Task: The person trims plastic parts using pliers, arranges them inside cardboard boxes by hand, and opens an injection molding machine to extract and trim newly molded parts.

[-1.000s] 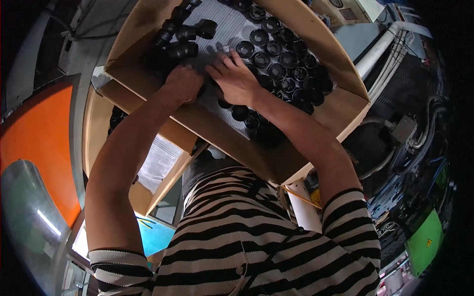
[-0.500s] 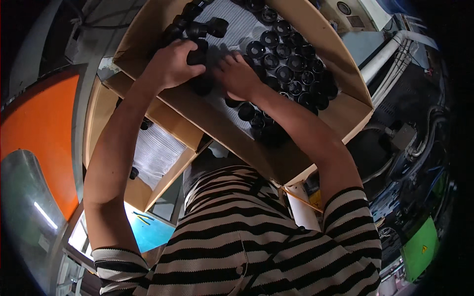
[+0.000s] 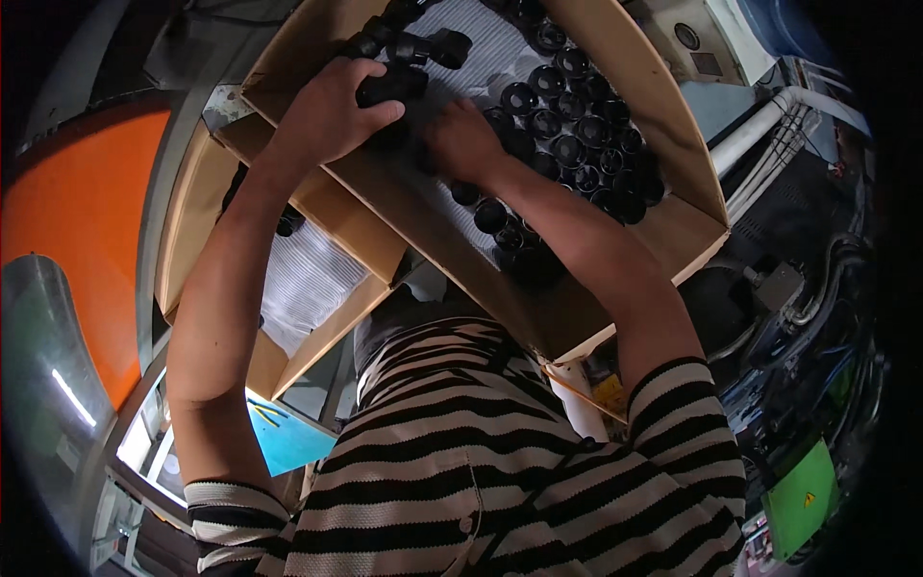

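Inside a large cardboard box (image 3: 663,106), my left hand (image 3: 327,111) is closed around a black cylindrical part (image 3: 392,88), its thumb and index finger on either side of it. More black parts (image 3: 449,48) lie on their sides just beyond that hand. My right hand (image 3: 463,142) is low over the white ribbed liner (image 3: 471,85), its fingers bent toward the left hand. Its fingertips are lost in shadow, and I cannot make out what is in them. Right of it, several round black parts (image 3: 567,151) stand close together, mostly with their ring-shaped ends up.
Nearer and to the left is a second cardboard box (image 3: 332,348) with a ribbed liner and a few dark parts. An orange panel (image 3: 82,231) stands at far left. At right are white pipes (image 3: 760,135), cables and a green panel (image 3: 803,500).
The view has shifted slightly, so the box sits a little more to the right. My right hand's fingers, spread before, are now more bent. My left hand still holds the black part.
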